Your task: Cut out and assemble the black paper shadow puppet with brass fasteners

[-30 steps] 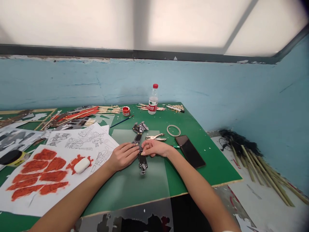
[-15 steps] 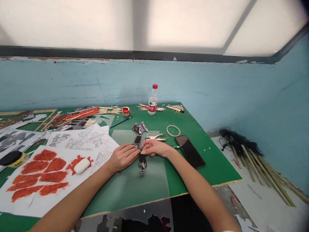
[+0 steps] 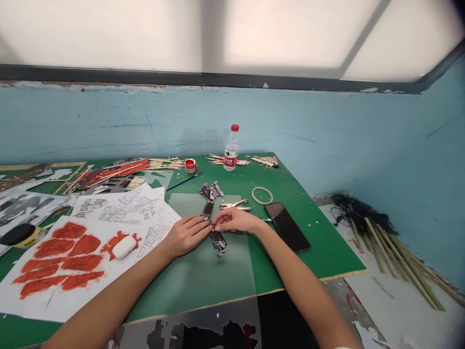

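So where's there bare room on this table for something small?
Mostly bare: the green table right of the phone; the near part of the translucent sheet, between the forearms; and the patch between bottle and metal tool. Crowded: the left side, with papers, sticks and a jar, and where the left hand and right hand meet the black figure.

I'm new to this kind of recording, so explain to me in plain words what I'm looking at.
No machine here: these are a person's own hands, the left hand and the right hand, seen by a camera worn on the head, facing forward and down. The fingertips of both meet around the middle of a black patterned cut-out; the exact grip is too small to make out. Beneath lies a translucent sheet on a green table. Around them are a phone, a metal hand tool, a bottle and, to the left, line drawings and red-painted paper.
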`<state>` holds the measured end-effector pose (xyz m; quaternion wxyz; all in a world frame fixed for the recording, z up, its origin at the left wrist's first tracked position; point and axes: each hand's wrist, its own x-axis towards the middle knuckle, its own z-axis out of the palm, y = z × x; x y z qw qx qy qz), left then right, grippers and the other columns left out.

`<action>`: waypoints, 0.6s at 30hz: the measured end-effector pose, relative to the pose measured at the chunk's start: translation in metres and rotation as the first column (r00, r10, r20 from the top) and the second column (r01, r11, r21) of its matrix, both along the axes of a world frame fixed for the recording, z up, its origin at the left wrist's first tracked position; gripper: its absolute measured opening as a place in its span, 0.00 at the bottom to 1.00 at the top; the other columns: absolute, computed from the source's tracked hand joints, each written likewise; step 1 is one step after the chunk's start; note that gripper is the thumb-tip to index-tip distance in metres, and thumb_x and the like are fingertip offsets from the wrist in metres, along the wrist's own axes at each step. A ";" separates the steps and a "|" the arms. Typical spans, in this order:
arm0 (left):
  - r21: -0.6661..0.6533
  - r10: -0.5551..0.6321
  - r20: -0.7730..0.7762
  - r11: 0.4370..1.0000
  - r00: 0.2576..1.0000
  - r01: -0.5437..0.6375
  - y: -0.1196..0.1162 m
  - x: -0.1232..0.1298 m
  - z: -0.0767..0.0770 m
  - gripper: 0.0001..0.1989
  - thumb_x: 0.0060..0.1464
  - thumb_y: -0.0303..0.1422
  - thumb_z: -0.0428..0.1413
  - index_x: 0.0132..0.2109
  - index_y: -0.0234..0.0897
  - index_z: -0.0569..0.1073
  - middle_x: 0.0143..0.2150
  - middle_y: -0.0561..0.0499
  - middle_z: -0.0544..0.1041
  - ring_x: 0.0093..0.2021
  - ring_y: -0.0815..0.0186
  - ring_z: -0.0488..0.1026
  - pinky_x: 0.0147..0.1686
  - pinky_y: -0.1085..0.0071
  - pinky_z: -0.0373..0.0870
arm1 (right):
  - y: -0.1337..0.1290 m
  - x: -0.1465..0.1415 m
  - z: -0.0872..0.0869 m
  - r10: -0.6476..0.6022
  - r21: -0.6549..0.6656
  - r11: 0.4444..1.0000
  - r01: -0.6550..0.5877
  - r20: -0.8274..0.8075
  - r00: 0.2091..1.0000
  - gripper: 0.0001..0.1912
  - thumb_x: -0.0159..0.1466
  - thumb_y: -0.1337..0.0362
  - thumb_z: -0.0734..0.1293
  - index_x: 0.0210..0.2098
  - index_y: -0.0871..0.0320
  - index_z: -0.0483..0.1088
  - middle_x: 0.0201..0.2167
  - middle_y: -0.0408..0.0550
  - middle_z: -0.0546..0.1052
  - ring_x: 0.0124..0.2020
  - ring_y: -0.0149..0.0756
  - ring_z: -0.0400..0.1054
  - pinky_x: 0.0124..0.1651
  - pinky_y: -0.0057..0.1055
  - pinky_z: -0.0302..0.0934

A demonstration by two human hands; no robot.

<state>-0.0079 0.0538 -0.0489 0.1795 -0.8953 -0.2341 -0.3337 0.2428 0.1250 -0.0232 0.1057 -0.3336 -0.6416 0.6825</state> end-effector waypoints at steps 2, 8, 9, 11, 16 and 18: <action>-0.007 -0.003 -0.001 1.000 1.000 0.003 0.000 0.000 -0.001 0.13 0.64 0.25 0.59 0.54 0.34 0.77 0.48 0.44 0.85 0.50 0.58 0.81 0.52 0.60 0.77 | 0.000 0.000 0.001 0.009 0.022 1.000 -0.009 0.012 1.000 0.25 0.54 0.48 0.80 0.43 0.58 0.78 0.34 0.45 0.78 0.31 0.31 0.68 0.25 0.24 0.55; 0.000 0.005 -0.020 1.000 1.000 -0.005 0.001 -0.001 -0.002 0.12 0.65 0.25 0.57 0.54 0.35 0.77 0.48 0.44 0.85 0.49 0.58 0.81 0.52 0.60 0.78 | -0.008 -0.002 0.015 -0.022 0.342 0.940 0.023 -0.006 1.000 0.20 0.60 0.46 0.76 0.39 0.56 0.78 0.36 0.46 0.79 0.36 0.36 0.70 0.39 0.30 0.62; 0.007 0.006 -0.024 1.000 1.000 -0.006 0.002 -0.001 -0.001 0.11 0.65 0.25 0.57 0.54 0.35 0.77 0.47 0.44 0.85 0.49 0.58 0.81 0.51 0.60 0.78 | -0.010 -0.003 0.016 -0.039 0.395 0.918 0.036 -0.001 0.999 0.20 0.59 0.45 0.76 0.38 0.56 0.78 0.35 0.46 0.79 0.35 0.35 0.69 0.39 0.30 0.62; 0.015 0.005 -0.021 1.000 1.000 -0.005 0.002 0.000 0.000 0.10 0.65 0.25 0.58 0.52 0.34 0.77 0.47 0.45 0.85 0.48 0.58 0.82 0.50 0.60 0.78 | -0.014 -0.006 0.018 -0.068 0.467 0.883 0.048 0.027 0.997 0.21 0.58 0.45 0.77 0.35 0.56 0.78 0.32 0.45 0.77 0.33 0.34 0.67 0.36 0.29 0.60; -0.013 0.000 0.007 1.000 1.000 0.000 0.001 0.002 0.001 0.10 0.65 0.26 0.59 0.52 0.35 0.77 0.46 0.45 0.85 0.49 0.59 0.81 0.51 0.61 0.77 | -0.018 -0.009 0.018 -0.042 0.515 0.857 -0.004 0.078 0.996 0.21 0.59 0.44 0.76 0.35 0.57 0.79 0.30 0.45 0.76 0.30 0.34 0.65 0.33 0.29 0.58; -0.029 0.002 0.011 1.000 1.000 -0.001 0.001 0.002 0.000 0.10 0.65 0.26 0.58 0.52 0.35 0.77 0.47 0.45 0.85 0.49 0.59 0.81 0.51 0.61 0.77 | -0.018 -0.008 0.019 -0.028 0.530 0.848 -0.017 0.076 0.997 0.20 0.61 0.45 0.75 0.35 0.57 0.80 0.31 0.46 0.78 0.30 0.34 0.65 0.34 0.30 0.58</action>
